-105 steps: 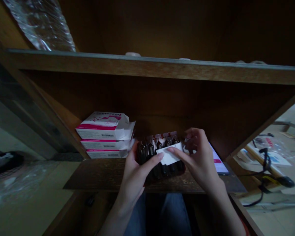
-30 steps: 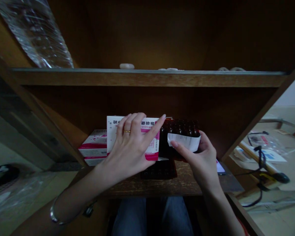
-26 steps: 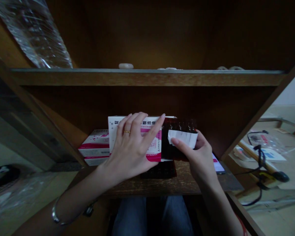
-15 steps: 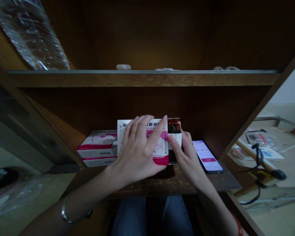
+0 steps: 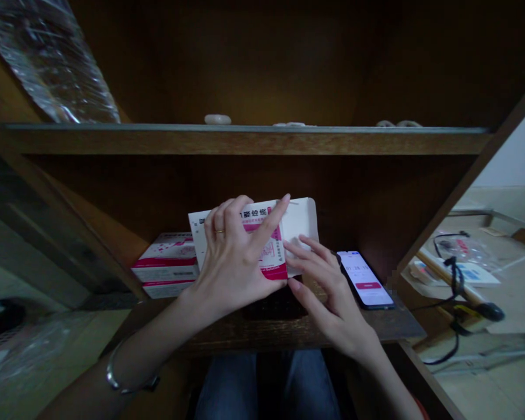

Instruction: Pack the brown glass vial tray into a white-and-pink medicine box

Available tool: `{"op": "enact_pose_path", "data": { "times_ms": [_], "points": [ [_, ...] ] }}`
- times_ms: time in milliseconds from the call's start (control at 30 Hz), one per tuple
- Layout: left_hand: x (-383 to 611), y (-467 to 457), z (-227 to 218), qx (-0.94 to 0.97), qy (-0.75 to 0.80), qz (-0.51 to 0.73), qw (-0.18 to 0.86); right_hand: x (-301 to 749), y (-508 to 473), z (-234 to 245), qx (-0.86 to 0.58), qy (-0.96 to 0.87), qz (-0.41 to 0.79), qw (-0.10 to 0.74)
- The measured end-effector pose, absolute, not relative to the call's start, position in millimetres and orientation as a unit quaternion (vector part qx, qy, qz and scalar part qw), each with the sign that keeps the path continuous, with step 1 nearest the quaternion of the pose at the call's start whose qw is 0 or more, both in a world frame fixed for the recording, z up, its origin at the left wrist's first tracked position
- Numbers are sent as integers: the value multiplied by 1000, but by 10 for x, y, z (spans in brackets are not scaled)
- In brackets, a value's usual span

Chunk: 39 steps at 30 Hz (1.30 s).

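My left hand (image 5: 234, 251) is wrapped over a white and pink medicine box (image 5: 272, 251), its index finger lying along the top edge near the box's right end. A white end flap (image 5: 301, 217) sticks out from that end. Against the flap and the lower right corner rest the fingers of my right hand (image 5: 321, 280), spread apart, with nothing visible gripped in them. The brown bottles are out of sight inside the box. Below the hands, a dark object (image 5: 275, 306) lies on the wooden surface, mostly covered.
Two similar medicine boxes (image 5: 165, 256) are stacked at the left. A lit phone (image 5: 366, 279) lies to the right. Above runs a shelf edge (image 5: 254, 141) with small pale objects (image 5: 217, 119) and a clear plastic package (image 5: 56, 64). A pole (image 5: 459, 283) with cords stands at far right.
The brown bottles that showed at the box's right end are now inside. The end flap has come into view, the box has tilted, and my right hand's fingers have spread.
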State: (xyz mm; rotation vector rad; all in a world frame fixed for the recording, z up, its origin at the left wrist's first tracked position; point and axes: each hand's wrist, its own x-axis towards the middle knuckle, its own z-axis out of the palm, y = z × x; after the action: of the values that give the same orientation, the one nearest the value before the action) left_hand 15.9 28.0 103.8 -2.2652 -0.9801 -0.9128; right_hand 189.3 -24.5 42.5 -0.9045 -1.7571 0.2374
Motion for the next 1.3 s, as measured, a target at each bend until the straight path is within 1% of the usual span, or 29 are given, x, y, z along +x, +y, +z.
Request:
{"op": "enact_pose_path", "data": {
  "times_ms": [67, 100, 233, 300, 367, 433, 500, 600, 700, 833, 933, 1100, 1200, 1300],
  "points": [
    [140, 278, 1051, -827, -367, -342, 255, 1892, -273, 412, -382, -755, 100, 524],
    [132, 271, 1058, -825, -368, -345, 254, 1883, -271, 403, -395, -745, 92, 529],
    [124, 189, 1082, -830, -356, -350, 248, 1829, -179, 344, -479, -647, 46, 592],
    [136, 135, 1090, -840, -344, -344, 239, 1815, -135, 316, -483, -606, 91, 625],
    [154, 95, 1091, -849, -332, -339, 232, 1811, -129, 309, -457, -586, 175, 646],
    [174, 82, 1082, -852, -325, -337, 234, 1805, -163, 325, -419, -587, 251, 646],
    [196, 90, 1063, -851, -326, -340, 234, 1783, -215, 351, -389, -599, 298, 633],
    [235, 108, 1026, -851, -326, -348, 222, 1716, -281, 386, -379, -593, 341, 623],
    [272, 107, 1001, -849, -322, -354, 224, 1646, -309, 413, -382, -567, 363, 634],
    [298, 105, 1006, -849, -320, -358, 222, 1622, -319, 440, -352, -566, 393, 633],
    [306, 125, 1016, -853, -317, -350, 222, 1646, -321, 454, -370, -582, 394, 608],
    [324, 175, 1026, -865, -309, -333, 212, 1674, -300, 503, -413, -633, 342, 558],
    [361, 219, 1059, -872, -319, -317, 193, 1690, -226, 534, -407, -639, 315, 572],
    [398, 305, 1100, -874, -345, -305, 153, 1737, -66, 542, -393, -602, 321, 617]
  ]
}}
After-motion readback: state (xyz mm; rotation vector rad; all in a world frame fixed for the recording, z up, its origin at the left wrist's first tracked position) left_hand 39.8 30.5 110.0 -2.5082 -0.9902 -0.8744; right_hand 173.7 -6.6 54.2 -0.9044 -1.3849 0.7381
